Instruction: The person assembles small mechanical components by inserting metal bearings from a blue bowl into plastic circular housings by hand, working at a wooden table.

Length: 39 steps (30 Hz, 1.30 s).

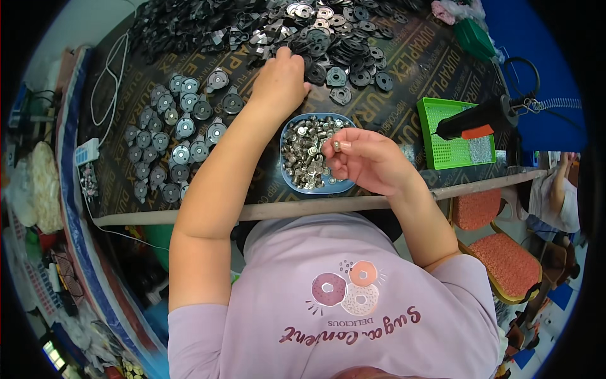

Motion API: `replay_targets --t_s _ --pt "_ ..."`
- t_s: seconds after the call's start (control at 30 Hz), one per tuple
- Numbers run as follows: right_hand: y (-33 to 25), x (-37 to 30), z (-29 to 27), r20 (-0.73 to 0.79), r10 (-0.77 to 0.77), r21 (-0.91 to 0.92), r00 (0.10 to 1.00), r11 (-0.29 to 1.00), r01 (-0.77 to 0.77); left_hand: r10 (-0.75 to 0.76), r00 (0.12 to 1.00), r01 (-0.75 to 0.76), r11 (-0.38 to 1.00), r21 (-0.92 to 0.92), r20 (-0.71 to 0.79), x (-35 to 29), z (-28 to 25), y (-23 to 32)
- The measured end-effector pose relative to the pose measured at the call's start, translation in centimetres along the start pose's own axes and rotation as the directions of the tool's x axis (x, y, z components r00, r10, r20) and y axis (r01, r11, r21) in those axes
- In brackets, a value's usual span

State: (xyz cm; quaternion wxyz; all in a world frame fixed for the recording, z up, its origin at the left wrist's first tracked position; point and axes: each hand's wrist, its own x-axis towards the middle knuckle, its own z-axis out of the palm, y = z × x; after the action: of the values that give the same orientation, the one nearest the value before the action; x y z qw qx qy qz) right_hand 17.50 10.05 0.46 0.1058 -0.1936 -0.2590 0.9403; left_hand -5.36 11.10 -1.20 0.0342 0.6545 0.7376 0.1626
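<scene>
My right hand point(371, 159) is closed in a pinch on a small shiny metal cap point(337, 146) over the right side of a blue tray point(284, 175). Many similar metal caps point(303, 155) fill that tray. Farther off, my left hand point(281, 81) reaches to the near edge of a heap of dark round plates point(360, 54). Its fingers curl downward with their tips hidden, so what they grip cannot be made out. To the left of my left forearm, many grey round plates with metal centres point(185, 126) lie spread on the dark patterned table point(252, 189).
A green plastic basket point(432, 136) stands at the right, with a black tool with an orange part point(480, 123) over it on a coiled cord. More black parts point(189, 31) are heaped at the far side. A white cable point(95, 107) runs along the left edge. Orange-seated chairs point(505, 265) stand beyond the right.
</scene>
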Motion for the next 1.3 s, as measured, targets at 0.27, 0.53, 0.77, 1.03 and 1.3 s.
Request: replay_targets --t_s 0.27,0.53,0.77,1.03,1.3 --pt "-0.1 0.3 0.3 0.012 -0.039 0.037 0.999 0.999 0.039 0.046 0.994 -0.052 0.997 -0.062 -0.104 -0.7 0.2 0.3" --pt "-1.4 4.0 -0.9 -0.224 -0.564 -0.645 0.795 0.697 0.313 -0.003 0.957 -0.089 0.948 -0.304 -0.291 -0.8 1.4 -1.8" --pt "-2.3 6.5 -0.8 -0.081 -0.691 -0.790 0.718 0.484 0.376 -0.275 0.958 0.182 0.370 -0.911 0.079 -2.9 -1.7 1.0" --pt "-1.8 5.5 1.4 -0.223 -0.494 -0.510 0.840 0.794 0.331 -0.170 0.977 0.107 -0.144 -0.984 0.131 -6.6 -2.0 3.6" --pt "-1.7 4.0 1.9 0.084 -0.576 -0.866 0.813 0.361 0.345 -0.268 0.933 0.297 0.193 -0.935 0.241 -8.3 -2.9 3.0"
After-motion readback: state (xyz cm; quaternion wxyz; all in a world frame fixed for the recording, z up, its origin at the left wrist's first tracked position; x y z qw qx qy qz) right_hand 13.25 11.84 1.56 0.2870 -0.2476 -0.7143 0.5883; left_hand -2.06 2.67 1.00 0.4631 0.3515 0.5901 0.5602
